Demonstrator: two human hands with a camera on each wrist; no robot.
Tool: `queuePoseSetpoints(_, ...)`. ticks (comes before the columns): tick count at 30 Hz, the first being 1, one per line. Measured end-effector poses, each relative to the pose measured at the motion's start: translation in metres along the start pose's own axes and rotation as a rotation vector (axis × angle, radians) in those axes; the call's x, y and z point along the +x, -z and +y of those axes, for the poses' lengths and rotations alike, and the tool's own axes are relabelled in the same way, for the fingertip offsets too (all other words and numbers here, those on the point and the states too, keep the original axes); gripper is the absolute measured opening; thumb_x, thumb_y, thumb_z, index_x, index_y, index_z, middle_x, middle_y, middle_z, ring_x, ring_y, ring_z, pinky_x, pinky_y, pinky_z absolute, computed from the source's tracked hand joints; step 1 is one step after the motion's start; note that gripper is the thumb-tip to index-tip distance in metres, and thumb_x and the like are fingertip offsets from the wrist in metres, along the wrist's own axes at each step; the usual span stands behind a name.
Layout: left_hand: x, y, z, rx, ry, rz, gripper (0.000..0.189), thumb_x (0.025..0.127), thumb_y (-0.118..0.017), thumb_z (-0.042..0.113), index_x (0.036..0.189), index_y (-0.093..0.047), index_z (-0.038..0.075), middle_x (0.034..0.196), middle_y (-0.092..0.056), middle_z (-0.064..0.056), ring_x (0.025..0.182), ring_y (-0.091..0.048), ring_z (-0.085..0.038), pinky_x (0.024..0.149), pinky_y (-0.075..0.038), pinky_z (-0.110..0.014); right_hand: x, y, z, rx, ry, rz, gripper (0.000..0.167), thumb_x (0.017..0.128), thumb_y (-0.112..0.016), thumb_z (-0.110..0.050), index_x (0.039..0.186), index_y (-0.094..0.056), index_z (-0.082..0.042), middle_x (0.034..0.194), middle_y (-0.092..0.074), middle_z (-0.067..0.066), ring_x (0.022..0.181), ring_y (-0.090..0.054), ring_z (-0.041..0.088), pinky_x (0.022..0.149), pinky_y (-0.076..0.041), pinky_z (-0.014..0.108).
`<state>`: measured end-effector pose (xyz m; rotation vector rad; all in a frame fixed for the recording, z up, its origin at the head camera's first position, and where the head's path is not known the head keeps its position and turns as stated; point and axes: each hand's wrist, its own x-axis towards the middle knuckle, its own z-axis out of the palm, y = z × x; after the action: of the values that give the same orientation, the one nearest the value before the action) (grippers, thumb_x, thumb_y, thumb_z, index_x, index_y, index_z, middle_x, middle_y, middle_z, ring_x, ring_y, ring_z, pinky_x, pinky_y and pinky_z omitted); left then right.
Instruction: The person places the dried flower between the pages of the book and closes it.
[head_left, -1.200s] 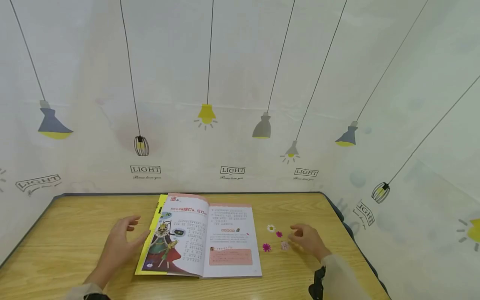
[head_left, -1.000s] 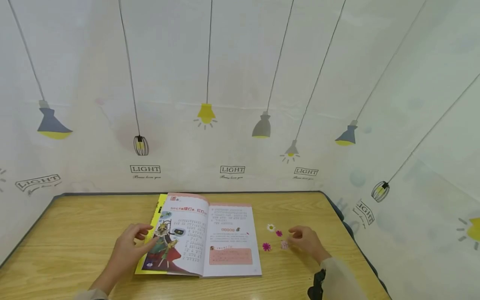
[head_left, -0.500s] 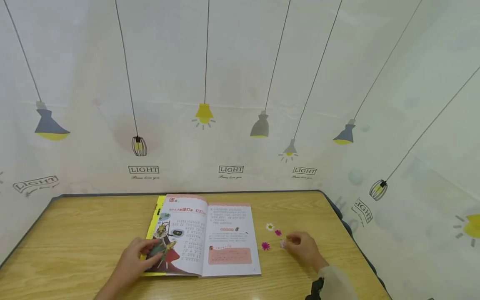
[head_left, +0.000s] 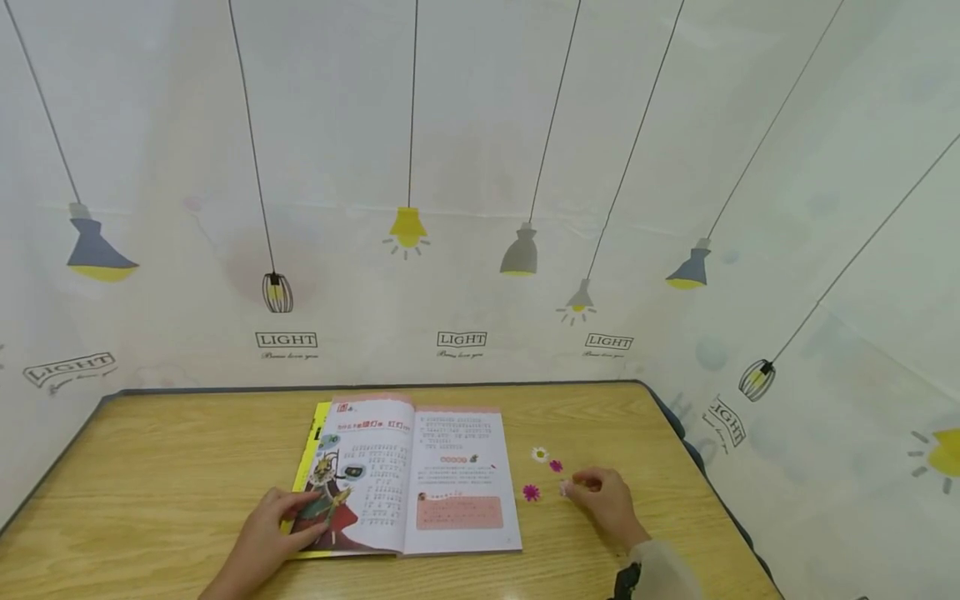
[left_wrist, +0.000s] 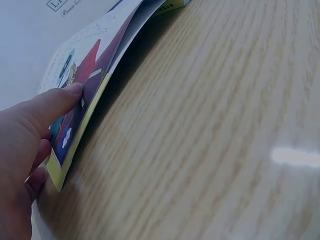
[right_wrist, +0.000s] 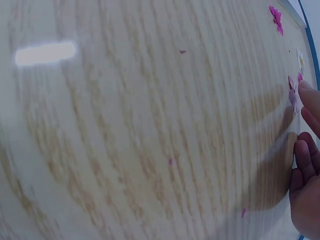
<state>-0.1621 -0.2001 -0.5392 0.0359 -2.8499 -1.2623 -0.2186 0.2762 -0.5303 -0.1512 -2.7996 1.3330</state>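
An open picture book [head_left: 450, 433] lies on the wooden table, with a yellow cover edge along its left side. My left hand [head_left: 262, 533] grips the lower left edge of the book. In the left wrist view the thumb [left_wrist: 70, 92] presses on the printed page while the other fingers are partly hidden behind the cover. Right of the book, my right hand [head_left: 606, 500] pinches a pale pink flower [head_left: 565, 489] between thumb and fingertips, low over the table. In the right wrist view that same pale flower [right_wrist: 292, 95] shows beside the fingertips.
Left of the pale flower lie a magenta flower [head_left: 531, 492], a smaller magenta flower [head_left: 556, 466] and a white flower with a yellow centre [head_left: 540, 454]. Tiny pink petal bits [right_wrist: 170, 161] dot the table [head_left: 187, 450]. A lamp-printed wall covering [head_left: 360, 275] borders its far edge.
My left hand has come right and down onto the book's left edge and taken hold; the book's left part has shifted slightly nearer. My right hand has lowered and closed on the pale flower.
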Motion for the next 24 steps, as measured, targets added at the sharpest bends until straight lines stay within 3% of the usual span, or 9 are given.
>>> queuePoseSetpoints(14,-0.0045,-0.006,-0.0033,0.0,0.0,0.03,0.054,0.072,-0.077,0.035,0.116,-0.063,0.006,0.096,-0.046,-0.008,0.085,-0.045,-0.02,0.076,-0.039,-0.037,-0.0018,-0.008,0.0005,-0.012,0.073,0.11,0.023,0.074,-0.077,-0.019,0.084,-0.069,0.001,0.079,-0.057,0.006,0.067,-0.045,0.011,0.061,-0.037,0.025)
queuePoseSetpoints(24,-0.0048,-0.0072,-0.0038,0.006,-0.001,0.035,0.054,0.072,-0.077,0.037,0.116,-0.063,0.008,0.096,-0.046,-0.008,0.085,-0.045,-0.019,0.075,-0.039,-0.037,0.001,-0.0082,0.0001,-0.044,0.047,0.091,0.019,0.075,-0.076,-0.017,0.082,-0.07,0.0,0.079,-0.062,0.004,0.069,-0.049,0.013,0.062,-0.04,0.028)
